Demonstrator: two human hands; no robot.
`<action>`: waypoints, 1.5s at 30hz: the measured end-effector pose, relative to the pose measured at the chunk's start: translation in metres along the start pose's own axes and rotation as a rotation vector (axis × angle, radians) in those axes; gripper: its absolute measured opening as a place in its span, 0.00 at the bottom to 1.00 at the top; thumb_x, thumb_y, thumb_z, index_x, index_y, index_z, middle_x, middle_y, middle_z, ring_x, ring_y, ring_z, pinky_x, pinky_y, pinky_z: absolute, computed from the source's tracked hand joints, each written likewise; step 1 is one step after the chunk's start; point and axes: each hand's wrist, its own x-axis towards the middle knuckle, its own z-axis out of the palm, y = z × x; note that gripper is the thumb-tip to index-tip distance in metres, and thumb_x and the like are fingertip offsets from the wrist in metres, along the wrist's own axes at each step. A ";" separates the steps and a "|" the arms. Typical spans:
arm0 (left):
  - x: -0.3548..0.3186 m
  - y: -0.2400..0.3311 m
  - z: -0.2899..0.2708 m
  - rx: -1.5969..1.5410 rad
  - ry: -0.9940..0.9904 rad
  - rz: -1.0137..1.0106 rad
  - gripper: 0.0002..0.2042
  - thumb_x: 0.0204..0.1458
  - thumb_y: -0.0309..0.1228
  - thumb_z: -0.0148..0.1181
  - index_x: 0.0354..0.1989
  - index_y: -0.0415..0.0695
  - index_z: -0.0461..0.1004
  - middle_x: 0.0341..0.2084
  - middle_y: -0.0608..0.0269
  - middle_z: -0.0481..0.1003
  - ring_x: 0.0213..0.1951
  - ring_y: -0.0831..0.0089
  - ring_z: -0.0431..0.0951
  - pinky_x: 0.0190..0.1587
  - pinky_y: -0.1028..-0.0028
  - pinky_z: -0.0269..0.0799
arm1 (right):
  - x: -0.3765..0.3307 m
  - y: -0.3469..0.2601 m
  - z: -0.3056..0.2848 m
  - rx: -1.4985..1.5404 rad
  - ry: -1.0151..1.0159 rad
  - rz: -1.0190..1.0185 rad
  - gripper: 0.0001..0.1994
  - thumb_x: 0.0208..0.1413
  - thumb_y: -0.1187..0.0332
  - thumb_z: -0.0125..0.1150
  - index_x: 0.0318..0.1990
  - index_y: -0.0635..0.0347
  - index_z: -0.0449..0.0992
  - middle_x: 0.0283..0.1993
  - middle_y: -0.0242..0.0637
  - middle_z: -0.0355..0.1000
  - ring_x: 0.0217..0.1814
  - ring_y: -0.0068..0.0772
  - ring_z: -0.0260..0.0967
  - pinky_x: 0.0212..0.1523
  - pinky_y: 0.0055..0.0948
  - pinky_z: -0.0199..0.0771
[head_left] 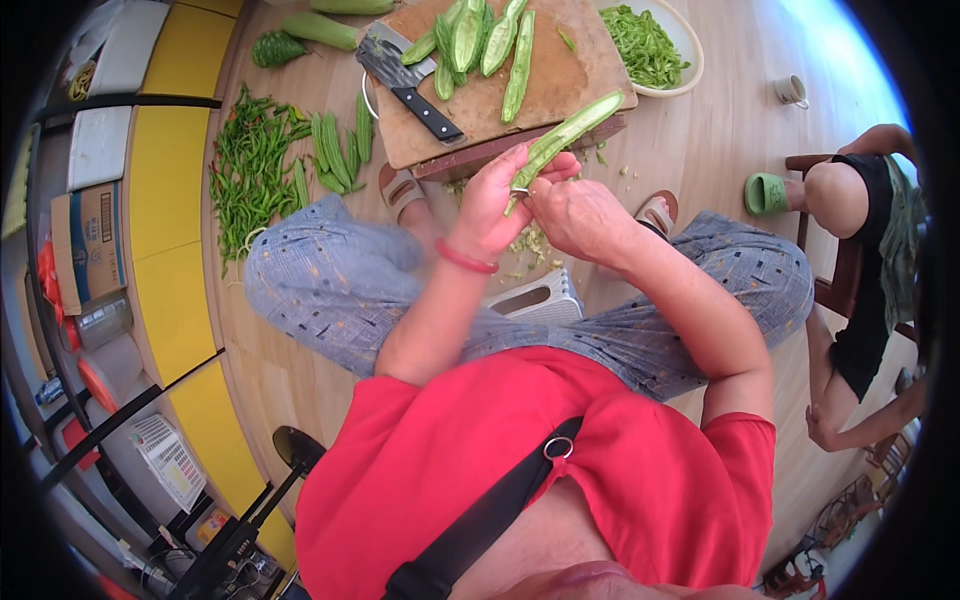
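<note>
My left hand (pixel 488 205), a red band at its wrist, is closed around the lower part of a long, halved bitter melon (pixel 570 130) with its pale hollow facing up. My right hand (pixel 580 215) is closed on a small metal tool, probably a spoon (pixel 520 191), whose end meets the melon's lower end. Most of the tool is hidden by my fingers. Beyond my hands a wooden cutting board (pixel 585 60) carries several more melon halves (pixel 468 40) and a black-handled kitchen knife (pixel 425 112).
A white bowl (pixel 697 50) of shredded greens stands right of the board. Green chillies (pixel 250 165), long ridged green vegetables (pixel 335 150) and whole gourds (pixel 320 30) lie on the floor at left. Scraps (pixel 530 245) are scattered below my hands. Another person (pixel 835 200) sits at right; a mug (pixel 792 92) is nearby.
</note>
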 end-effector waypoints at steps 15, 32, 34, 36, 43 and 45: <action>0.005 -0.003 -0.011 -0.169 -0.010 -0.190 0.21 0.59 0.37 0.33 0.45 0.29 0.63 0.41 0.45 0.69 0.46 0.58 0.69 0.52 0.64 0.63 | -0.004 0.006 -0.001 -0.059 -0.059 -0.215 0.03 0.41 0.74 0.47 0.24 0.65 0.63 0.16 0.48 0.67 0.20 0.47 0.69 0.22 0.40 0.68; -0.013 0.015 -0.006 0.086 0.216 0.085 0.15 0.57 0.34 0.42 0.50 0.42 0.63 0.43 0.58 0.70 0.45 0.70 0.71 0.44 0.73 0.67 | -0.003 -0.008 0.009 -0.072 -0.101 -0.068 0.04 0.48 0.71 0.46 0.29 0.62 0.63 0.18 0.45 0.67 0.20 0.46 0.69 0.21 0.41 0.68; -0.009 0.016 -0.006 0.131 0.215 0.127 0.15 0.57 0.34 0.42 0.51 0.43 0.63 0.43 0.59 0.70 0.45 0.71 0.71 0.43 0.74 0.67 | -0.005 0.003 0.011 -0.082 -0.089 -0.051 0.04 0.48 0.71 0.47 0.30 0.62 0.63 0.21 0.46 0.69 0.24 0.47 0.69 0.24 0.41 0.68; -0.010 0.021 -0.005 0.121 0.214 0.146 0.15 0.57 0.34 0.42 0.51 0.42 0.62 0.44 0.58 0.70 0.45 0.69 0.71 0.43 0.72 0.67 | -0.002 0.018 0.020 -0.089 -0.087 0.008 0.05 0.49 0.70 0.48 0.31 0.62 0.63 0.24 0.47 0.68 0.28 0.49 0.69 0.29 0.44 0.68; -0.021 0.019 -0.022 0.062 0.153 0.243 0.19 0.47 0.21 0.48 0.50 0.37 0.61 0.41 0.50 0.70 0.42 0.62 0.72 0.44 0.67 0.69 | 0.009 0.023 0.019 0.065 0.018 0.125 0.07 0.52 0.68 0.46 0.33 0.63 0.64 0.24 0.49 0.69 0.30 0.52 0.69 0.31 0.44 0.66; -0.019 0.018 -0.035 0.032 0.178 0.224 0.18 0.42 0.18 0.47 0.45 0.36 0.63 0.38 0.49 0.70 0.38 0.62 0.73 0.43 0.66 0.70 | 0.015 0.021 0.009 0.212 0.022 0.204 0.08 0.52 0.68 0.46 0.32 0.64 0.64 0.25 0.49 0.70 0.31 0.51 0.69 0.32 0.41 0.67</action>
